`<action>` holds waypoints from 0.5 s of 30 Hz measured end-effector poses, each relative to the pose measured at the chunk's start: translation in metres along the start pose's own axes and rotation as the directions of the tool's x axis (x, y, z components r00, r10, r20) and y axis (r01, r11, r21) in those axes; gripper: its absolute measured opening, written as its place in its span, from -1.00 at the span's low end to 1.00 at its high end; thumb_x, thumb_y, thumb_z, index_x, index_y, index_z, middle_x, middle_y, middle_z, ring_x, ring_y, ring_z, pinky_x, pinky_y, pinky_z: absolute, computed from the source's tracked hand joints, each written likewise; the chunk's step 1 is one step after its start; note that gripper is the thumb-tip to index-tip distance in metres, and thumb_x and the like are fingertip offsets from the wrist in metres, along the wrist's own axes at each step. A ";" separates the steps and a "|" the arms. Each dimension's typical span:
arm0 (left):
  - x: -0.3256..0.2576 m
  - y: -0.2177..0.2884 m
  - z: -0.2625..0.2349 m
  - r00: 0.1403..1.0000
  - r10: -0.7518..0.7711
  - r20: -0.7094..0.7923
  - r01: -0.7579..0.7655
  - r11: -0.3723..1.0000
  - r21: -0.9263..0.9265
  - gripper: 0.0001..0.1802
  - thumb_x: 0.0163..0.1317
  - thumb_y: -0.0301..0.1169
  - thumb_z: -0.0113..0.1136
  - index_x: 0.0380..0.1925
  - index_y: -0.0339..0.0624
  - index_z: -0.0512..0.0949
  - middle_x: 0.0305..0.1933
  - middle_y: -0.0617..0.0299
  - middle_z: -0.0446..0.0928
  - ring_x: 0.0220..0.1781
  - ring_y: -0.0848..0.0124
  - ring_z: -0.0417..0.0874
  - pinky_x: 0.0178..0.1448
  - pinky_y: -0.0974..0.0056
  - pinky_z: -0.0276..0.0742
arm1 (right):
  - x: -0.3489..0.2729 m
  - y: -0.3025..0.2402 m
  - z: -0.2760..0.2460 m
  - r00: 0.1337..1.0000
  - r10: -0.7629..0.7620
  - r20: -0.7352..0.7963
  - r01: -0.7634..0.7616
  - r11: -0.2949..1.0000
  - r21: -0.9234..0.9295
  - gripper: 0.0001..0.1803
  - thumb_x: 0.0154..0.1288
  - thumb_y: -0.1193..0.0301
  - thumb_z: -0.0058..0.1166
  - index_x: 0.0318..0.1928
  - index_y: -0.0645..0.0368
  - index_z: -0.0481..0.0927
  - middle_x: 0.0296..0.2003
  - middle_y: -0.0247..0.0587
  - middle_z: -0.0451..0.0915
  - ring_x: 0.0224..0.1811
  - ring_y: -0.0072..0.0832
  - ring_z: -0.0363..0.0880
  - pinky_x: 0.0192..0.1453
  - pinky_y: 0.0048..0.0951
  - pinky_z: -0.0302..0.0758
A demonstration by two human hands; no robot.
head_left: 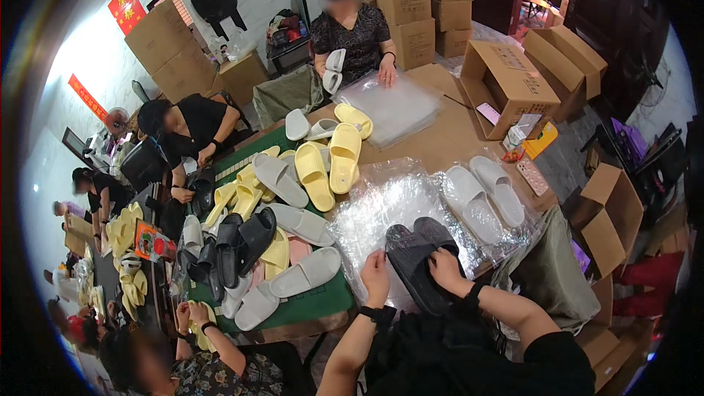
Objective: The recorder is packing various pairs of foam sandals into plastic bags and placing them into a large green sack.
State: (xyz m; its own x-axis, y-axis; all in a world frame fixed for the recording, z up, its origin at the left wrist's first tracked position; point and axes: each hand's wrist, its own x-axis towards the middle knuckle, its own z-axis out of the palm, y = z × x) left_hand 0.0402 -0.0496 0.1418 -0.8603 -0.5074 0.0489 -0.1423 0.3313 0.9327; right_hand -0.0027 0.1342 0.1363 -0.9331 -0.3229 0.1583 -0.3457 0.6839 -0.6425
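the person's left hand (375,273) pinches the near edge of a clear crinkled plastic bag (381,209), fingers closed on the film just left of a pair of black moulded foam slippers (419,260). the right hand (445,264) lies on top of that black pair, fingers curled down over the toe end and gripping it. the black slippers lie stacked together on the clear plastic, at the near right corner of the brown wooden table (447,143), right in front of the person.

everything else is placed from that black pair. just beyond and to the right, a pair of pale grey foam slippers (484,194) lies inside clear plastic. to the left, a green felt mat (312,301) covers the table's left part, and on it lies a heap of loose slippers: grey ones (301,224), more black ones (246,238), and yellow ones (330,161) further back. far beyond, at the table's far edge, a seated person in a dark patterned top (356,33) holds a white slipper (334,70) beside a flat stack of clear bags (392,106). far right and beyond, an open brown cardboard box (506,81) stands by the table. near left, at the lower edge, another person's hands (192,315) hold a yellow slipper; whether their fingers are fully closed cannot be told.
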 end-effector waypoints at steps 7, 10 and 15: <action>-0.021 0.016 -0.005 0.968 0.185 0.169 -0.199 0.977 0.074 -0.86 0.30 -0.43 -0.08 -0.29 -0.32 0.33 -0.14 -0.21 0.51 -0.23 0.03 0.60 -0.17 0.19 0.47 | 0.025 -0.014 0.001 0.998 0.047 -0.045 -0.043 0.996 0.080 -0.86 0.10 0.50 0.00 -0.36 0.31 0.55 -0.37 0.10 0.50 -0.25 0.03 0.47 -0.16 -0.11 0.41; -0.023 0.021 -0.010 0.912 0.343 0.227 -0.364 0.929 0.059 -0.86 0.29 -0.44 -0.07 -0.26 -0.31 0.34 -0.24 -0.20 0.53 -0.25 -0.04 0.59 -0.22 0.18 0.48 | 0.036 -0.011 0.006 0.990 0.030 -0.138 -0.012 0.991 0.130 -0.86 0.10 0.49 0.00 -0.35 0.30 0.55 -0.33 0.14 0.51 -0.25 0.05 0.48 -0.14 -0.12 0.42; -0.031 0.040 -0.019 0.970 0.122 0.211 -0.124 0.992 0.000 -0.64 0.11 -0.68 -0.11 -0.06 -0.22 0.20 -0.13 -0.05 0.45 -0.06 0.26 0.51 -0.11 0.32 0.43 | 0.050 -0.026 0.010 0.968 -0.051 -0.246 0.062 0.997 0.039 -0.95 -0.04 0.52 0.00 -0.51 0.24 0.46 -0.47 0.04 0.42 -0.32 0.01 0.42 -0.24 -0.06 0.37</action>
State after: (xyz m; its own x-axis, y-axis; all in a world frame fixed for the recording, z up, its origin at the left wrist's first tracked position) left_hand 0.0707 -0.0359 0.1842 -0.9550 -0.2839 0.0854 -0.0341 0.3916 0.9195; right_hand -0.0393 0.0937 0.1537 -0.9102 -0.1864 0.3699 -0.3987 0.6362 -0.6605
